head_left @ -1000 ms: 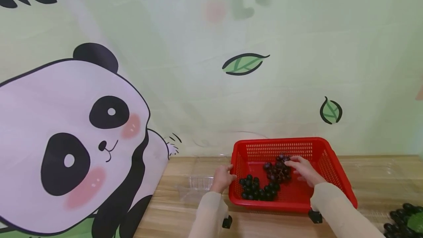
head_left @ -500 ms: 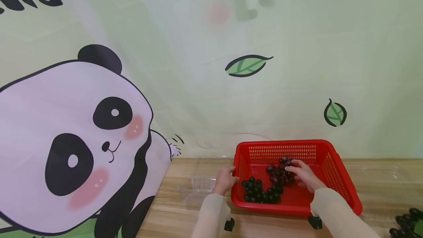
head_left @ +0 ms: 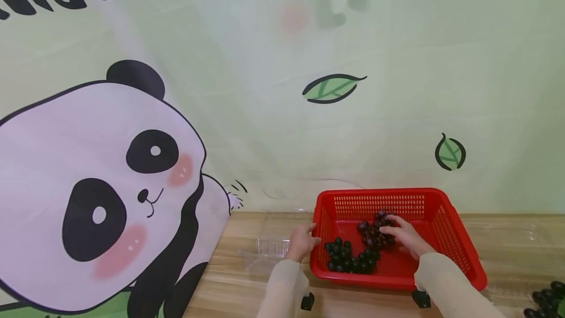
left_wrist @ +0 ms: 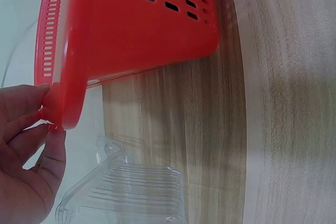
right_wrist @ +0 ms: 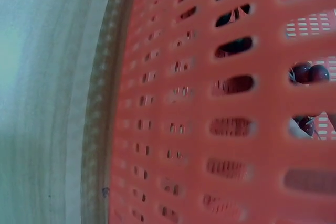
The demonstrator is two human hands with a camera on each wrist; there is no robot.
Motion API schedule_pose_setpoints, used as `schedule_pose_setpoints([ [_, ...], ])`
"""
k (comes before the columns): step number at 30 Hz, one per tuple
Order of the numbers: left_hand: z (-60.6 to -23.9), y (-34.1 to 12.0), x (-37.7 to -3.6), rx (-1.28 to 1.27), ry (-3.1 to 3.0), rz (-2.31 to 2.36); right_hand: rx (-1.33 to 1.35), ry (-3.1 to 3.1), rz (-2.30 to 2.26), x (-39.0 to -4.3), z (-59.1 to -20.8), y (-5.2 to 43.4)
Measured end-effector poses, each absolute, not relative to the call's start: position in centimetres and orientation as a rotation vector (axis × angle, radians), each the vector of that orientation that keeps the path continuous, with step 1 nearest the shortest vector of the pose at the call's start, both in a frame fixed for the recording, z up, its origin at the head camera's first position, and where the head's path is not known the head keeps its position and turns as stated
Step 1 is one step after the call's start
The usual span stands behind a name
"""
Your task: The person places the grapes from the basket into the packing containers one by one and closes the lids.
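A red slotted basket (head_left: 446, 244) stands on the wooden table (head_left: 234, 283). It holds a bunch of dark grapes (head_left: 348, 259) at the front left and a purple grape bunch (head_left: 372, 232) in the middle. My left hand (head_left: 302, 242) grips the basket's left rim. In the left wrist view its fingers (left_wrist: 31, 129) pinch the rim of the basket (left_wrist: 142, 30). My right hand (head_left: 403, 237) reaches into the basket, fingers curled on the purple bunch. The right wrist view shows only the basket wall (right_wrist: 199, 129), with grapes (right_wrist: 307, 73) seen through its slots.
A clear plastic clamshell box (head_left: 269, 247) lies just left of the basket, also seen as the clear box (left_wrist: 131, 192). More dark grapes (head_left: 547, 298) lie at the table's front right. A panda-print backdrop (head_left: 110, 185) stands behind and to the left.
The view has drifted a little, so the basket sits slightly further right and lower. Both hands stay where they were, the right one shifting its fingers slightly on the purple bunch.
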State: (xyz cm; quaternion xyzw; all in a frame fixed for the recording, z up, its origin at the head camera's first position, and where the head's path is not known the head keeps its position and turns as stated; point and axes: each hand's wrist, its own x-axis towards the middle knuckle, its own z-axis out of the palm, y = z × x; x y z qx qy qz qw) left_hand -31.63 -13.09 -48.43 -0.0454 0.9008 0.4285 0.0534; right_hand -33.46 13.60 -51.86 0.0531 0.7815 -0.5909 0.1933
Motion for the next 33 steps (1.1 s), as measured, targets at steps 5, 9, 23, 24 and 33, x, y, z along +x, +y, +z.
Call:
schedule_pose_setpoints([
  [5,-48.38,-13.04,-31.61,-0.143,2.738,1.293,0.127,2.207,-1.634,-33.60,-52.05,13.45],
  [9,-48.36,-13.08,-31.49,-0.153,2.725,1.294,0.094,2.240,-1.604,-33.67,-52.12,13.38],
  [23,-48.41,-13.09,-31.42,-0.141,2.737,1.310,-0.037,2.277,-1.487,-33.86,-51.82,13.25],
  [24,-48.40,-13.07,-31.42,-0.139,2.738,1.308,-0.043,2.275,-1.484,-33.88,-51.83,13.23],
  [33,-48.34,-13.13,-31.13,-0.136,2.730,1.324,-0.050,2.249,-1.464,-33.79,-51.80,12.93],
])
